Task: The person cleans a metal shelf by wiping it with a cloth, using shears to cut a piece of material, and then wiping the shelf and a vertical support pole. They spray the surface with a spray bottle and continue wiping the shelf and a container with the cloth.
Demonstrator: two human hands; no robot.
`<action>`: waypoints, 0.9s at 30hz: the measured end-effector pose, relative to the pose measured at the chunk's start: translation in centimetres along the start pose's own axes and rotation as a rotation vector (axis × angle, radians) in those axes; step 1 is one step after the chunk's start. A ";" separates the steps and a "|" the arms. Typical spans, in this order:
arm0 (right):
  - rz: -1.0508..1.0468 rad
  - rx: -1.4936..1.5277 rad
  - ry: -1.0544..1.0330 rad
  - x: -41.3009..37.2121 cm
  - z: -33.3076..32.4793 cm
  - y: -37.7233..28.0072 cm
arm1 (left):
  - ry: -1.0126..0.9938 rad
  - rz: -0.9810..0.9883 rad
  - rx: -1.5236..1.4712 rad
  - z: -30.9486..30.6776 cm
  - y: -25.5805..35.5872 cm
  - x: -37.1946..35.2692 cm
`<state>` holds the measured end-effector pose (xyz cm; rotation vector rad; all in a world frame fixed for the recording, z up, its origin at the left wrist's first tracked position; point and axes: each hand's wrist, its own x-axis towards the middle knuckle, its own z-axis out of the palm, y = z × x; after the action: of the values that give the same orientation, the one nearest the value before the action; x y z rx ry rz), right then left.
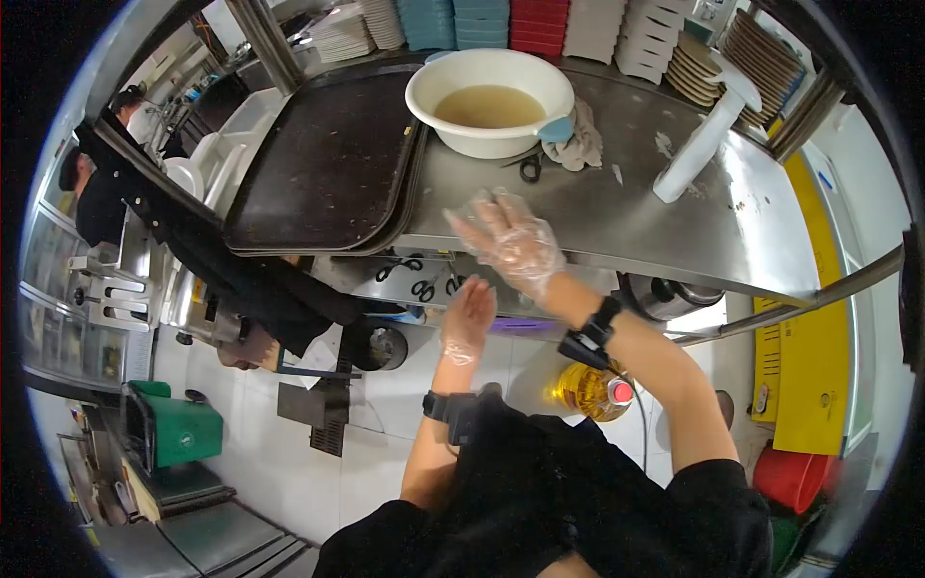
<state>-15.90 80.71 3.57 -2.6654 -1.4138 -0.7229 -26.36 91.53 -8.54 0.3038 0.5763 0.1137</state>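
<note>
Both my hands wear clear plastic gloves. My right hand (508, 241) is over the front edge of the steel counter (617, 222), fingers spread, with nothing in it. Lower down, in front of the counter edge, my left hand (469, 318) points upward with its fingers extended and holds nothing. Beyond my right hand stands a white basin (489, 141) of cloudy liquid, with a grey cloth (578, 144) against its right side. Black-handled scissors (528, 168) lie between the basin and my right hand. Dark trays (328, 159) are stacked to the left.
A white spray bottle (694, 149) stands on the right of the counter. Stacked dishes (536, 27) line the back. Several scissors lie on the lower shelf (366, 279). On the floor are an oil bottle (590, 390) and a dark bin (378, 347). Two people are at far left.
</note>
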 end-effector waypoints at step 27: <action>0.224 0.168 0.310 4.7 2.9 -5.9 | -0.007 0.239 0.176 -2.8 5.1 -0.1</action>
<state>-17.21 88.45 1.87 -2.4030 -1.0322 -0.8998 -28.07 97.10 -9.14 0.5442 0.5420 0.2934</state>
